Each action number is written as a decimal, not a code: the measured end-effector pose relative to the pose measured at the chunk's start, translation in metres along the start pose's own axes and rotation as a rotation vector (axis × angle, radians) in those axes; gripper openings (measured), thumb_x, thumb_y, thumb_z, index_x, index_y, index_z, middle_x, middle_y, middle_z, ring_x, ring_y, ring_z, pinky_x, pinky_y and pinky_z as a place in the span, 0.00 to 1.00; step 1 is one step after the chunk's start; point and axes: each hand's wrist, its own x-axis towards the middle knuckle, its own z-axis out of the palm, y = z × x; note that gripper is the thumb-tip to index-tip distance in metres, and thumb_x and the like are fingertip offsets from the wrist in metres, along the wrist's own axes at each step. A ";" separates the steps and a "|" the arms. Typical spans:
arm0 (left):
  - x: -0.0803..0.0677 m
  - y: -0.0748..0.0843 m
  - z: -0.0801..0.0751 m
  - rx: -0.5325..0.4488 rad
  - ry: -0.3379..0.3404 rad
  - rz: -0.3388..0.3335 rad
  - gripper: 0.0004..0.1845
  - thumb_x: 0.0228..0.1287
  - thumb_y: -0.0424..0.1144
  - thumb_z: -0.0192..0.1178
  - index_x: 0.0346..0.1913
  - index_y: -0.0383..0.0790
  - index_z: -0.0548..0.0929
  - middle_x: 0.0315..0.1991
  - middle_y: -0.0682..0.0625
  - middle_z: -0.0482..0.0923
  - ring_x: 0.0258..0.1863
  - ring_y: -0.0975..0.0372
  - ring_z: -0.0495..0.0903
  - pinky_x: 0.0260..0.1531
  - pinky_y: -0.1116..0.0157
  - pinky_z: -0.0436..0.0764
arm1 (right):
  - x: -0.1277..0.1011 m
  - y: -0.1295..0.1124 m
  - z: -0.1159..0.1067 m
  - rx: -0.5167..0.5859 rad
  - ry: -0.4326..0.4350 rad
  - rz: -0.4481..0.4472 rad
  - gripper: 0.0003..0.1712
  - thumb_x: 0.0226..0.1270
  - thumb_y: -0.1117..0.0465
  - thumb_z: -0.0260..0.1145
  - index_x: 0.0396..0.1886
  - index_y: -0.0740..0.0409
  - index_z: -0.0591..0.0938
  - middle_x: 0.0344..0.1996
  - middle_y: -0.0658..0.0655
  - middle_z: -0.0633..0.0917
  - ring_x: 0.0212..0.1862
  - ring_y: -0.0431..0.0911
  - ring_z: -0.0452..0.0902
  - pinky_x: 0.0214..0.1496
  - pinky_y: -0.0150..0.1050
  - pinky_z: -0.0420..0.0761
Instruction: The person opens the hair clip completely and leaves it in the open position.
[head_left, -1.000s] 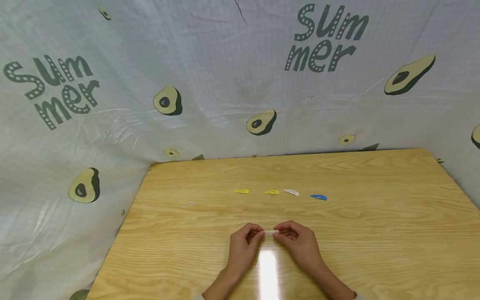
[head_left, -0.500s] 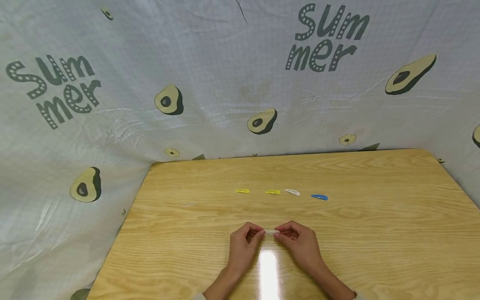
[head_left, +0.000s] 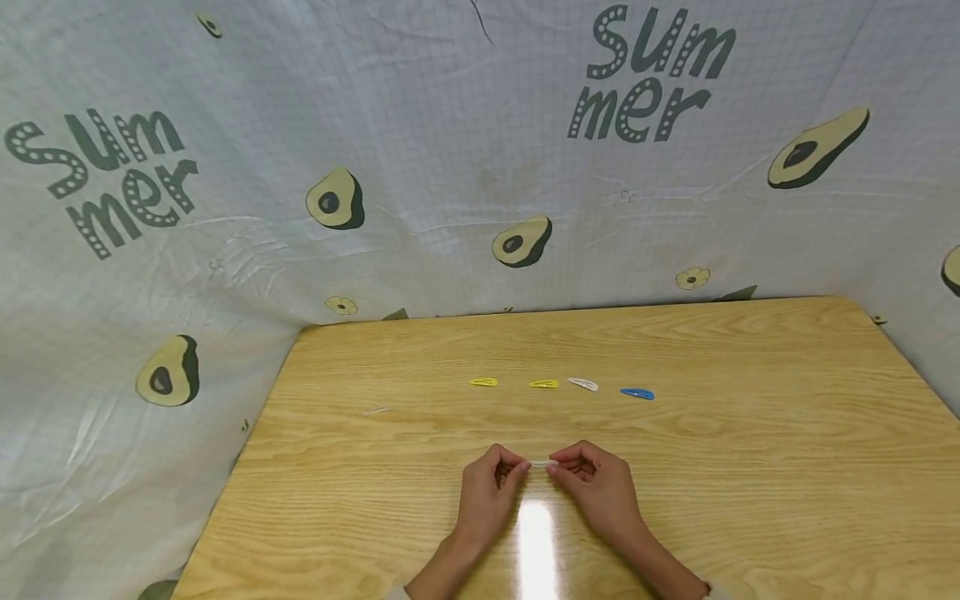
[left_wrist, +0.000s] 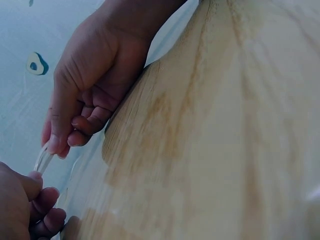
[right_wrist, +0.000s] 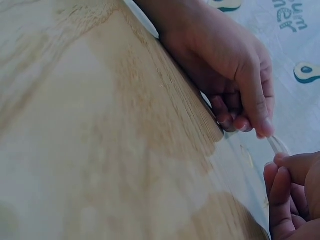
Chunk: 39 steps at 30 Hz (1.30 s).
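Observation:
In the head view my left hand (head_left: 487, 492) pinches the left end of a narrow white strip (head_left: 540, 464) between thumb and fingertips. My right hand (head_left: 600, 487) pinches its other end. The strip spans the short gap between the hands, near the front middle of the table. Both wrist views show it pale and glossy, slightly bent, with what look like two thin strands: the left wrist view has the strip (left_wrist: 43, 161) at its left side, the right wrist view has the strip (right_wrist: 278, 145) at its right. Fingertips hide its ends, and its exact kind is unclear.
Beyond the hands, a row of snap hair clips lies on the wooden table (head_left: 750, 433): a yellow clip (head_left: 483, 382), another yellow clip (head_left: 543, 384), a white clip (head_left: 583, 384) and a blue clip (head_left: 637, 393). A thin pale strand (head_left: 377, 410) lies farther left.

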 end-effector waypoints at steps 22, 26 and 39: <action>0.001 0.002 0.002 0.048 0.002 -0.044 0.04 0.63 0.31 0.63 0.31 0.36 0.79 0.24 0.53 0.78 0.20 0.71 0.68 0.17 0.75 0.68 | -0.003 -0.002 0.007 0.011 0.063 -0.030 0.06 0.53 0.68 0.74 0.30 0.59 0.85 0.25 0.52 0.84 0.27 0.45 0.82 0.31 0.33 0.81; 0.001 0.002 0.003 0.053 -0.008 -0.051 0.04 0.62 0.29 0.63 0.31 0.36 0.79 0.24 0.53 0.78 0.19 0.72 0.68 0.16 0.74 0.69 | -0.004 -0.003 0.006 -0.001 0.074 -0.033 0.06 0.53 0.66 0.75 0.31 0.58 0.85 0.25 0.51 0.84 0.27 0.44 0.82 0.30 0.32 0.81; -0.001 0.000 0.004 0.069 -0.007 0.013 0.05 0.63 0.29 0.63 0.30 0.36 0.78 0.24 0.52 0.78 0.19 0.72 0.69 0.16 0.75 0.70 | -0.004 -0.005 0.007 -0.017 0.090 -0.038 0.05 0.54 0.66 0.75 0.29 0.58 0.85 0.24 0.51 0.84 0.26 0.43 0.81 0.29 0.33 0.80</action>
